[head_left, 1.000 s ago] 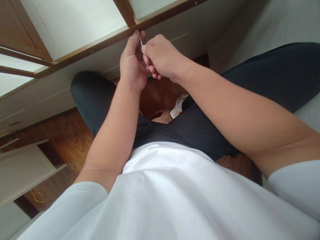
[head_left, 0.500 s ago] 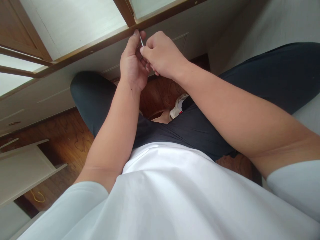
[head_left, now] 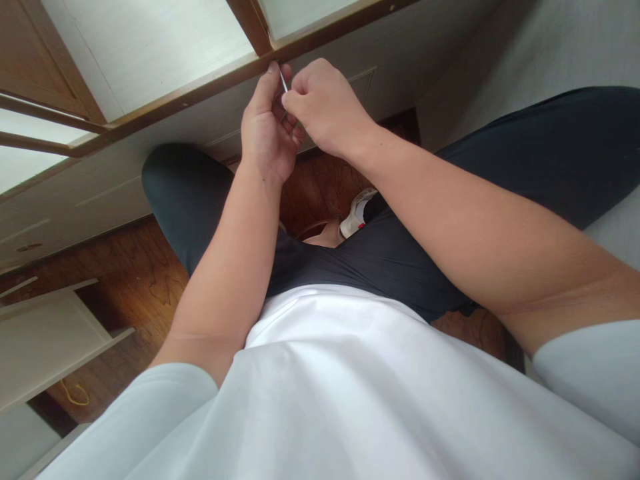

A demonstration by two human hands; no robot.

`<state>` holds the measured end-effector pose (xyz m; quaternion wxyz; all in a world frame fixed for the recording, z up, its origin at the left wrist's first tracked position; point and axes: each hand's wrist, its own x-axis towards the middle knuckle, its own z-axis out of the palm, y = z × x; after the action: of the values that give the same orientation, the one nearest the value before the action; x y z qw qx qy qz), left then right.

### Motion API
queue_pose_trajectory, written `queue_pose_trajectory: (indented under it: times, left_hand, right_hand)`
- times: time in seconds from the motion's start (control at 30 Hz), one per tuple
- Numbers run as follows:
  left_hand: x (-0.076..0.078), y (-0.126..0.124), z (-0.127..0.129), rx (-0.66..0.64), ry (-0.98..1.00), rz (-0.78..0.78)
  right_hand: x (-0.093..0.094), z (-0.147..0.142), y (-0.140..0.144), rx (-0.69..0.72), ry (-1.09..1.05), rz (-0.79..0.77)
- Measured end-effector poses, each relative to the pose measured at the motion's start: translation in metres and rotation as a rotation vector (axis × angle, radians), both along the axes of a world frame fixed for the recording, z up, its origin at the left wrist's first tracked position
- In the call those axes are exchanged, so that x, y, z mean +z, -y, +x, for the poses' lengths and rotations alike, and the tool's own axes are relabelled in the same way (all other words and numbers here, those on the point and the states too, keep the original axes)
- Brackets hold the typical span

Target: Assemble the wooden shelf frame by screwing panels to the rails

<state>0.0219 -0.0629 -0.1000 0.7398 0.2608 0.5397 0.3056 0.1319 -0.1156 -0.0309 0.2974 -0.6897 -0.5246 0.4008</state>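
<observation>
A thin, shiny metal rod [head_left: 283, 81], perhaps a screwdriver's shaft, slants between my hands below the wooden frame rail [head_left: 215, 81]. My right hand [head_left: 325, 103] is closed around its lower part, and the fist hides whatever handle it has. On the other side, my left hand [head_left: 265, 127] has its palm turned inward and its fingers curled. Its thumb and forefinger come together by the rod's upper tip, right against the rail's underside. What they pinch there is too small to make out.
A pale cabinet front [head_left: 215, 140] lies below the rail. Both knees in dark trousers [head_left: 175, 193] flank my arms. A light panel piece [head_left: 55, 333] and a yellow loop of cord [head_left: 76, 393] lie on the brown wooden floor [head_left: 135, 287] at left. A shoe [head_left: 354, 217] shows between my legs.
My right fist has turned slightly and risen a little around the rod, its lower fingers now tucked out of sight. The left hand stays almost still at the rail.
</observation>
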Motion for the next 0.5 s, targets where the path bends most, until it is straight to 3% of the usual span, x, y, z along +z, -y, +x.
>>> queue_pose_trajectory:
  times: [0.17, 0.5]
  left_hand:
    - [-0.0029, -0.0016, -0.0014, -0.102, -0.166, 0.169]
    - [-0.0031, 0.0004, -0.0017, -0.081, -0.072, 0.248]
  right_hand:
    - [-0.0047, 0.0018, -0.0007, 0.037, 0.060, 0.034]
    - [-0.0054, -0.0012, -0.0019, 0.033, -0.058, -0.042]
